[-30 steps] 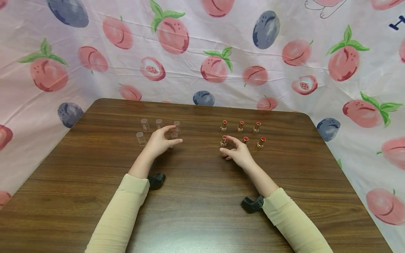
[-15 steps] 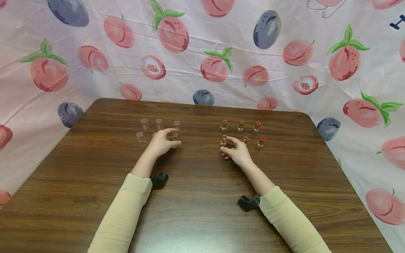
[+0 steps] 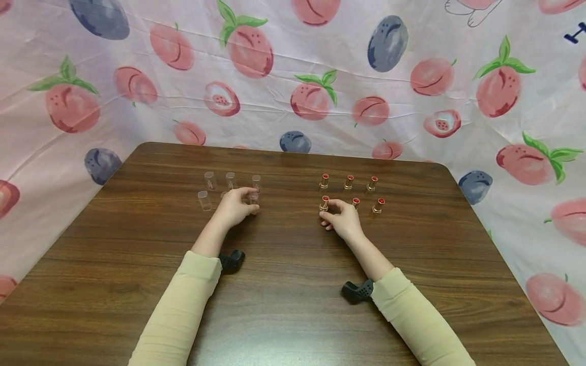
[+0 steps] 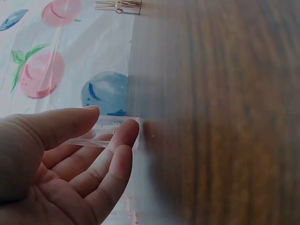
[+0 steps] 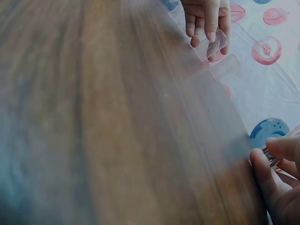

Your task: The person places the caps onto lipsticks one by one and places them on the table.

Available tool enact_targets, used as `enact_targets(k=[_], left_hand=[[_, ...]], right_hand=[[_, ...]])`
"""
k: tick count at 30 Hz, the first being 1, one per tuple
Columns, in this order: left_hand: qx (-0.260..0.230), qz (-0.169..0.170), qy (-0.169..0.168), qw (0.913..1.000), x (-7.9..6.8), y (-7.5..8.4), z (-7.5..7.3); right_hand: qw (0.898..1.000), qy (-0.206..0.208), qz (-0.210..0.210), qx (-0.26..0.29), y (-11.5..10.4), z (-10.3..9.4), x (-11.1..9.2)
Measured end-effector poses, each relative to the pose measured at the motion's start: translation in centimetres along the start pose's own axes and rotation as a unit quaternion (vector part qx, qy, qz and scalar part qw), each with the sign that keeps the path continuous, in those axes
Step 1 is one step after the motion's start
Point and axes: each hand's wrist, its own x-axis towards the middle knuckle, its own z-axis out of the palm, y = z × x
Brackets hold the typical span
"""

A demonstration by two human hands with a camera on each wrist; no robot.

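1. On the table [image 3: 284, 305], nearest, I have the right hand [image 3: 345, 219] pinching an upright front-row lipstick [image 3: 324, 204]; I judge a low hold best, sparing its red tip [image 3: 325, 198].
2. Slightly farther, I have the left hand [image 3: 232, 207] pinching a clear cap [image 4: 108, 124]; light pressure should suit it, without nudging the cap behind [image 3: 256, 180].
3. Beyond: three back-row lipsticks [image 3: 349, 182].

A creased, pinkish-white cloth [image 3: 265, 114] hangs from nine through twelve to three o'clock, printed with coral and slate-blue fruit and green leaves; a navy mark [image 3: 575, 33] sits at two; below spreads a brown wood-grain tabletop [image 3: 284, 239], far corners rounded; whitish sheen [image 3: 284, 338] lies at six.
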Motion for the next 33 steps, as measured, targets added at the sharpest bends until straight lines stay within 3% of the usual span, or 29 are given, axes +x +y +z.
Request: enact_targets(k=[20,33], left_hand=[[0.002,-0.002,-0.002,1.0,0.44,-0.05,-0.37],[0.002,0.018,-0.003,0.9998,0.44,0.32,-0.57]], right_hand=[[1.0,0.015,-0.008,0.0,0.14,0.36,0.25],[1.0,0.018,-0.021,0.001,0.05,0.46,0.28]])
